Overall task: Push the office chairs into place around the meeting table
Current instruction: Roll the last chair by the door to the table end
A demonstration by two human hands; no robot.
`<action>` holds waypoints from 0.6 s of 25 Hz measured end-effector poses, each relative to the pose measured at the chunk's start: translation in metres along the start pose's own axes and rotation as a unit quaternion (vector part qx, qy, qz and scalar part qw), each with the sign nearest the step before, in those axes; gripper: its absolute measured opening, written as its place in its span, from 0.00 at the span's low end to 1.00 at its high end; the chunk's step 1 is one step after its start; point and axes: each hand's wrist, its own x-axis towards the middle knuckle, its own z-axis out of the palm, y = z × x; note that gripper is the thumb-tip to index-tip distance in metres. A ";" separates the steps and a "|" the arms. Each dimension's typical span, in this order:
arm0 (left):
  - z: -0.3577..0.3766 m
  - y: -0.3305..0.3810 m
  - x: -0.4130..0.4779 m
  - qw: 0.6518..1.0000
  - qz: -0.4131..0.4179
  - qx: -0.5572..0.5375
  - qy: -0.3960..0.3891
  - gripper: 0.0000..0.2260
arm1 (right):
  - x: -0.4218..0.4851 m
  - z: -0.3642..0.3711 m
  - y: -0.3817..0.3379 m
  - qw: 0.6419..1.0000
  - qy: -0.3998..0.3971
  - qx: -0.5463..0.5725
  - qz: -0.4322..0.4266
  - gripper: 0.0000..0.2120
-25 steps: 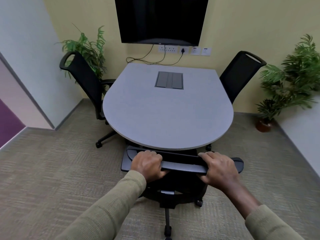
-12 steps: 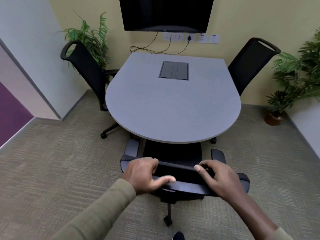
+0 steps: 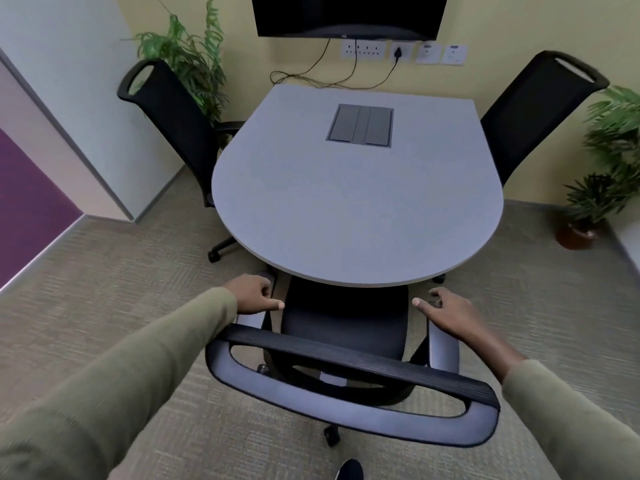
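On your far left a purple wall panel (image 3: pixel 24 209) meets the carpet (image 3: pixel 104 289), and behind the left chair (image 3: pixel 173 123) a leafy plant (image 3: pixel 187 53) fills the corner. That chair stands just beside the left edge of the meeting table (image 3: pixel 356 209), its armrest near the rim and one caster showing on the floor.

Your left hand (image 3: pixel 252 297) rests on the left armrest (image 3: pixel 254 318) of the near chair (image 3: pixel 346 341), fingers curled loosely; whether they clamp it, you cannot tell. The near chair's seat front is tucked under the table's rounded edge, and its backrest top sits between your two sleeves, close below you.

On the table a grey cable hatch (image 3: pixel 360 125) lies flush. Above it hang a dark screen (image 3: pixel 349 13) and a row of wall sockets (image 3: pixel 401 51) with cables trailing down.

Your right hand (image 3: pixel 450 313) lies spread over the right armrest (image 3: pixel 443 344), fingers apart. The right chair (image 3: pixel 533 112) stands against the table's right side, with a potted plant (image 3: pixel 595 202) beyond it.

Count: three chairs, one table, two plants, two hands.
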 end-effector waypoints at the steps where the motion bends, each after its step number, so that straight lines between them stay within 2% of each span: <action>1: 0.005 -0.007 0.011 1.000 -0.016 -0.015 -0.020 0.21 | 0.012 0.005 0.008 1.000 -0.011 0.010 0.015 0.34; 4: 0.028 -0.026 0.045 0.993 -0.071 -0.076 -0.049 0.22 | 0.043 0.030 0.033 0.998 -0.025 0.030 0.059 0.35; 7: 0.066 -0.048 0.078 0.978 -0.134 -0.155 -0.035 0.26 | 0.064 0.063 0.061 0.989 -0.034 0.064 0.130 0.38; 10: 0.103 -0.060 0.094 0.942 -0.208 -0.260 -0.033 0.37 | 0.069 0.090 0.079 0.969 -0.016 0.131 0.210 0.39; 12: 0.134 -0.075 0.110 0.904 -0.245 -0.347 -0.047 0.44 | 0.062 0.103 0.084 0.944 0.013 0.197 0.266 0.38; 14: 0.173 -0.100 0.137 0.877 -0.282 -0.386 -0.049 0.54 | 0.056 0.112 0.090 0.921 0.020 0.220 0.322 0.35; 15: 0.190 -0.114 0.154 0.868 -0.306 -0.387 -0.047 0.56 | 0.056 0.115 0.090 0.910 0.020 0.231 0.343 0.34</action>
